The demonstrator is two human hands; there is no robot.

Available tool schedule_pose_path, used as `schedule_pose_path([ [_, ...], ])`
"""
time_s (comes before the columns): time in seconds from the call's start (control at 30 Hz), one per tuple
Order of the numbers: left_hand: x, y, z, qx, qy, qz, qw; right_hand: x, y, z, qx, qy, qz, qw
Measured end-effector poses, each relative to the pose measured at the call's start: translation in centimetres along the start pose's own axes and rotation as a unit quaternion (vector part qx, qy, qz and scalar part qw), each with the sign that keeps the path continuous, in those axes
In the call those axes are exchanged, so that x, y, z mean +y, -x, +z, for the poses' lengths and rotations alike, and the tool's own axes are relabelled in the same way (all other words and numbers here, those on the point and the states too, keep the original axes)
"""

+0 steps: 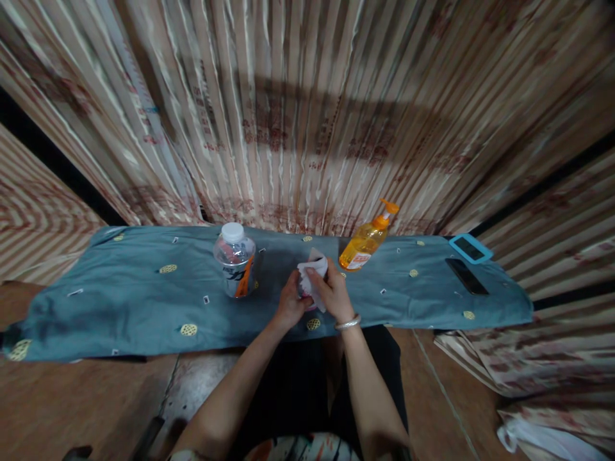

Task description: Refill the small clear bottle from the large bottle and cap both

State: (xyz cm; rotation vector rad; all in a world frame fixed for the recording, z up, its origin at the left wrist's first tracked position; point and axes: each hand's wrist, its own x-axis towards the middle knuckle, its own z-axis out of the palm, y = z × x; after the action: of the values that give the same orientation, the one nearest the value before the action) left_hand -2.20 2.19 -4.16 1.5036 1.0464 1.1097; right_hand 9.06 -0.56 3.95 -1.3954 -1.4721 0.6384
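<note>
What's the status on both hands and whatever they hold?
Left hand and right hand both closed on white cloth and a small hidden item. Clear bottle left, orange pump bottle right, both apart.

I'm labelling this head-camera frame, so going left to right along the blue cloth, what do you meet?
Clear bottle with white cap → left hand → right hand gripping white cloth → orange pump bottle → black phone, with a blue-framed device behind it.

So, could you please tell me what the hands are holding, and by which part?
Both hands, left hand and right hand, grip a small object wrapped in a white cloth; the right fingers pinch the cloth's top. What the object is cannot be told.
</note>
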Motion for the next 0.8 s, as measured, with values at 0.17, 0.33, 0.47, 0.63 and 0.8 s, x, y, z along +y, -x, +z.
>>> schedule_pose_path([
  [0.17,0.6,-0.1,-0.2,-0.018,0.005,-0.014,1.0,0.5,-0.2,-0.4,-0.033,-0.068,0.0,0.997],
  [0.33,1.0,0.3,-0.2,-0.017,-0.012,0.01,1.0,1.6,1.8,1.3,0.078,0.008,-0.027,0.997],
  [0.47,1.5,0.4,-0.2,-0.01,-0.026,0.034,0.999,3.5,3.4,2.5,0.117,-0.03,-0.017,0.993],
  [0.63,2.1,0.2,-0.3,-0.01,-0.032,0.033,0.999,3.6,3.5,2.4,0.111,-0.094,0.053,0.988],
  [0.8,1.9,0.2,-0.6,-0.01,-0.026,0.019,0.999,2.2,0.9,1.6,0.125,-0.107,0.067,0.984],
])
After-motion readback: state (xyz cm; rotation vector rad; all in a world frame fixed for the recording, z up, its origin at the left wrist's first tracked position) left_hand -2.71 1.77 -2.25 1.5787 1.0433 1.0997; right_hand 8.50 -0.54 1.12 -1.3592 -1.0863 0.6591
